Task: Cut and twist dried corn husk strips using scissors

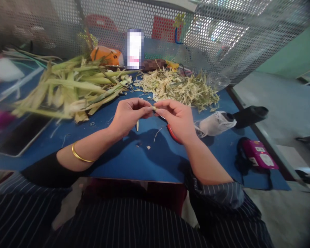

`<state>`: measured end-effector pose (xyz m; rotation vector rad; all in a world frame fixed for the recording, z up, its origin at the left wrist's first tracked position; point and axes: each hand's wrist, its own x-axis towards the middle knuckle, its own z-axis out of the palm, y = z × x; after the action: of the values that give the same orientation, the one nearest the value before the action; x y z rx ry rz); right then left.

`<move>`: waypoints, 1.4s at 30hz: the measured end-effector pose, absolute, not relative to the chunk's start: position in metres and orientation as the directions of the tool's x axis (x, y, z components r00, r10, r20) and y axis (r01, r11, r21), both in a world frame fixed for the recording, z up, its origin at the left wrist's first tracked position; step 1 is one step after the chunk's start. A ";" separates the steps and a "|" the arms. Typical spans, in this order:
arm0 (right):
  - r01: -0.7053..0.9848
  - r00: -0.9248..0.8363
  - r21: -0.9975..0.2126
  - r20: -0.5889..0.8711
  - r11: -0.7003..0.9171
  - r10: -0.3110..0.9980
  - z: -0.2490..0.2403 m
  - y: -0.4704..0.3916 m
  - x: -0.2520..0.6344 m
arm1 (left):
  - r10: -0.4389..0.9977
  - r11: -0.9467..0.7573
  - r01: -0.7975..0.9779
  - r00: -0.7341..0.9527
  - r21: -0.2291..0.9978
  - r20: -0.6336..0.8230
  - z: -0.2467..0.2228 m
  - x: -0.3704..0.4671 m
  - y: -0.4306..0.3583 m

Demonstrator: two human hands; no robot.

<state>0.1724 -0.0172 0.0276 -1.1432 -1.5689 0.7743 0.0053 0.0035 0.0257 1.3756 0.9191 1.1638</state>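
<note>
My left hand (131,113) and my right hand (177,119) meet over the middle of the table, fingertips nearly touching. Between them they pinch a small pale-yellow piece of plant (154,108), mostly covered by the fingers. Beneath my right hand lies a tool with a red handle (173,133), partly hidden, likely scissors. Beyond my left hand spreads a heap of long yellow-green leaves (74,84). A pile of short, shredded pale plant strips (173,86) lies beyond my right hand.
On the blue table (144,165), a white thread cone (214,123) and a black thread cone (250,116) lie right, near a magenta device (262,154). A dark phone (23,132) lies left. Behind stand a blurred-out screen (134,48), an orange packet (107,55) and a perforated metal panel (113,10).
</note>
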 end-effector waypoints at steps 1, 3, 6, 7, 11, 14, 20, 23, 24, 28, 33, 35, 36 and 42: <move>0.314 -0.036 -0.879 0.367 0.359 0.929 0.027 -0.018 0.172 | 0.962 -0.136 -0.076 0.228 0.988 0.150 0.025 0.005 0.003; 0.351 -0.015 -0.859 0.392 0.372 0.920 0.026 -0.019 0.170 | 0.960 -0.142 -0.068 0.233 0.988 0.154 0.025 0.005 0.003; 0.351 -0.018 -0.864 0.379 0.361 0.925 0.024 -0.019 0.170 | 0.947 -0.141 -0.052 0.284 0.989 0.150 0.027 0.004 0.003; 0.340 -0.020 -0.871 0.370 0.355 0.929 0.023 -0.018 0.170 | 0.942 -0.132 -0.050 0.303 0.990 0.142 0.028 0.003 0.003; 0.286 -0.007 -0.897 0.350 0.337 0.937 0.020 -0.017 0.171 | 0.932 -0.094 -0.055 0.347 0.994 0.107 0.030 0.001 0.004; 0.251 -0.019 -0.912 0.332 0.325 0.943 0.019 -0.016 0.172 | 0.932 -0.050 -0.069 0.356 0.996 0.072 0.030 0.000 0.005; 0.352 -0.020 -0.864 0.378 0.361 0.925 0.022 -0.016 0.172 | 0.940 0.061 -0.115 0.341 0.992 -0.019 0.027 0.002 0.005; 0.445 -0.011 -0.797 0.450 0.408 0.893 0.023 -0.018 0.172 | 0.942 0.087 -0.125 0.333 0.988 -0.040 0.026 0.003 0.005; 0.465 -0.012 -0.779 0.469 0.420 0.883 0.023 -0.018 0.171 | 0.944 0.097 -0.128 0.326 0.987 -0.050 0.025 0.003 0.005; 0.515 -0.019 -0.741 0.494 0.432 0.869 0.022 -0.019 0.171 | 0.950 0.133 -0.127 0.299 0.983 -0.090 0.026 0.004 0.004; 0.542 -0.054 -0.698 0.527 0.468 0.848 0.020 -0.020 0.170 | 0.942 0.163 -0.119 0.313 0.979 -0.118 0.028 0.003 0.004; 0.544 -0.076 -0.683 0.537 0.487 0.840 0.022 -0.019 0.169 | 0.939 0.171 -0.121 0.320 0.978 -0.124 0.027 0.003 0.005; 0.545 -0.087 -0.681 0.533 0.488 0.841 0.024 -0.018 0.170 | 0.941 0.170 -0.124 0.314 0.978 -0.124 0.026 0.003 0.005; 0.782 -0.107 -0.546 0.360 0.302 0.927 0.036 -0.023 0.207 | 0.964 0.137 -0.146 0.246 0.980 -0.098 0.023 0.005 0.007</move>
<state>0.2065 -0.0225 0.0356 -1.5175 -1.9238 0.2868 0.0047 0.0073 0.0230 1.1097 0.9715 1.0211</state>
